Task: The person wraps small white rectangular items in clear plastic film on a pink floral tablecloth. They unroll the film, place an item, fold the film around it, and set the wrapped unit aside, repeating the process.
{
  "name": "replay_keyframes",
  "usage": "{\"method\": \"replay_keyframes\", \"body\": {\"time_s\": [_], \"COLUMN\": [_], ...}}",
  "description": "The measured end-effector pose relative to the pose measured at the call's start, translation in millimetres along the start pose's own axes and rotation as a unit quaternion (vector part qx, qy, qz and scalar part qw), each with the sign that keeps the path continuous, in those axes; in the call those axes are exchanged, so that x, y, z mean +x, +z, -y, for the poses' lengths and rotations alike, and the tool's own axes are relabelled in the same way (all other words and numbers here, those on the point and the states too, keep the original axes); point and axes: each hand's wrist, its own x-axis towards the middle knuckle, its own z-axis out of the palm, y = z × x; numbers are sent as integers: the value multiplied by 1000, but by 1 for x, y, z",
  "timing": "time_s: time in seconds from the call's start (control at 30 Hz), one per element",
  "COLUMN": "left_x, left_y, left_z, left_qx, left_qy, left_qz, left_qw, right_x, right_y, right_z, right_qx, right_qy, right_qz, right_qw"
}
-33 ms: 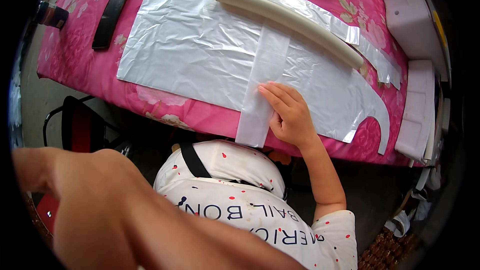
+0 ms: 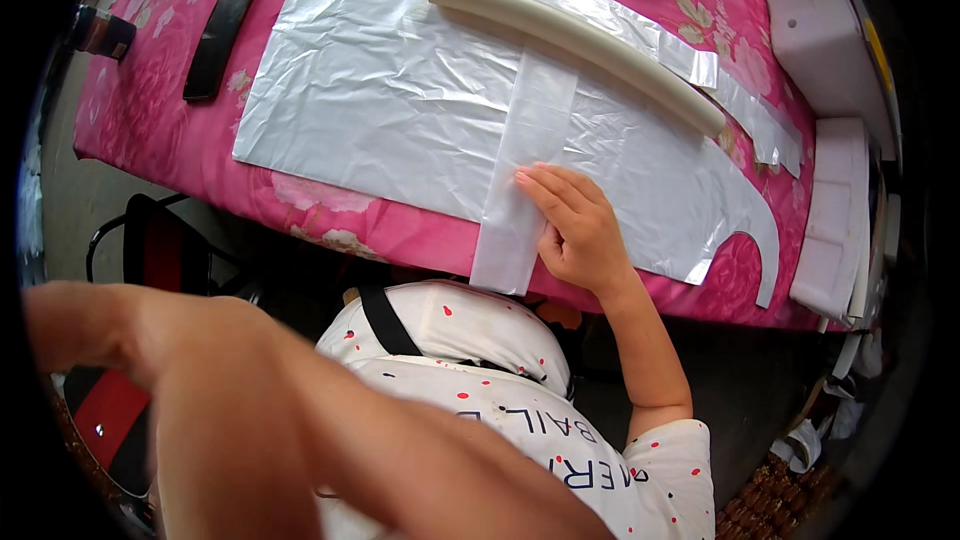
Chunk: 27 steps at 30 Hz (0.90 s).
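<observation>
My right hand point(image 2: 578, 225) lies on a narrow, translucent whitish plastic strip point(image 2: 505, 245), its fingers stretched out side by side and the fingertips resting on the strip. That strip runs across a large, creased silvery plastic sheet point(image 2: 370, 110), and its near end hangs over the table edge by my lap. A long beige tube point(image 2: 590, 55) lies over the strip's far end and across the sheet. My left arm point(image 2: 240, 410) crosses the lower left, bent and close to the camera. Motion blur smears my left hand point(image 2: 85, 328) at the left rim; its fingers cannot be made out.
A pink flowered cloth point(image 2: 170, 130) covers the table. A black phone point(image 2: 218, 43) and a dark jar point(image 2: 103, 33) are at the left. White foam boxes point(image 2: 825, 40) stand along the right edge, near silvery strips point(image 2: 755, 120). A black and red chair point(image 2: 160, 250) is beyond the table's near-left edge.
My left arm has shifted slightly up and to the right, uncovering more of the red and black seat at the lower left. My right hand, the strip and the tube stay put.
</observation>
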Motion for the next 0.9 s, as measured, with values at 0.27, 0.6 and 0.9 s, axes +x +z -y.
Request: {"method": "replay_keyframes", "body": {"time_s": [0.27, 0.6, 0.9], "left_x": [-68, -78, -68], "left_y": [-91, -122, -131], "left_z": [37, 57, 43], "left_qx": [829, 875, 751], "left_qy": [-161, -84, -46], "left_qz": [117, 167, 44], "left_qw": [522, 446, 657], "right_x": [-4, 0, 7], "right_y": [-6, -5, -6], "right_z": [-1, 0, -3], "right_qx": [12, 12, 29], "right_qy": [-11, 5, 2], "right_qz": [-7, -7, -14], "right_qw": [1000, 1000, 999]}}
